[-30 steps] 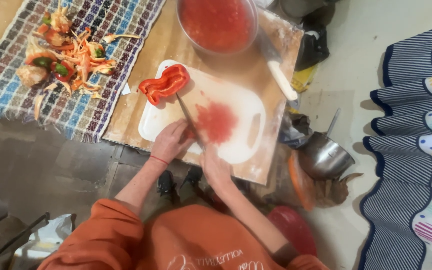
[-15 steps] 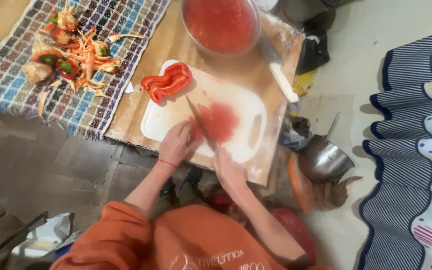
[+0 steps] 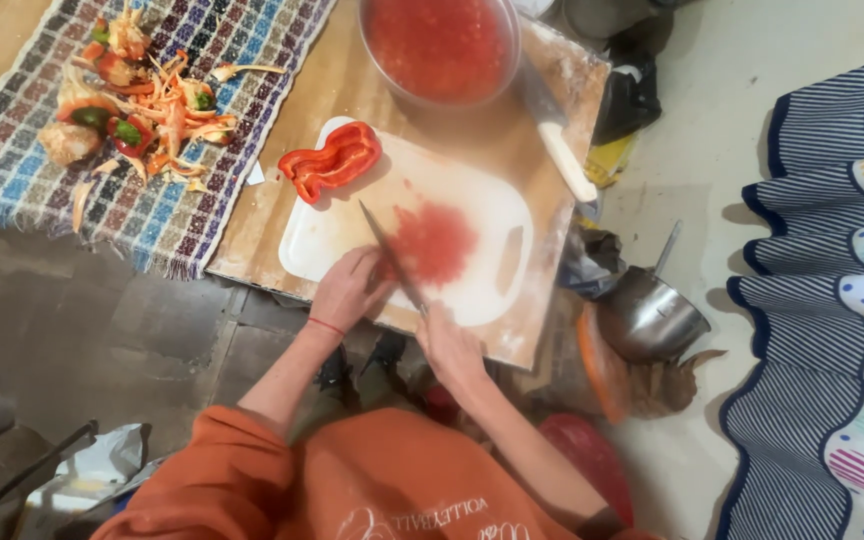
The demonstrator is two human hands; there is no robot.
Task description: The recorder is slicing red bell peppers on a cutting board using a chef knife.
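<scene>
My right hand [image 3: 449, 345] grips the handle of a knife [image 3: 390, 255] whose blade lies across a white cutting board [image 3: 332, 240]. My left hand [image 3: 345, 290] rests on the board's near edge, fingers beside the blade and next to a pile of finely chopped red pepper [image 3: 434, 243]. A flattened piece of red pepper [image 3: 332, 162] lies at the board's far left corner. The cutting board sits on a wooden board [image 3: 542, 290].
A metal bowl of chopped red pulp [image 3: 440, 45] stands beyond the board. A second knife with a white handle [image 3: 564, 158] lies to the right. Vegetable scraps [image 3: 132, 95] are heaped on a checked woven mat [image 3: 202, 190]. A steel pot [image 3: 647, 320] sits on the floor right.
The knife blade has shifted from the pile's left toward its near-left edge, and my left hand has slid slightly along with it. The camera view shifted a little.
</scene>
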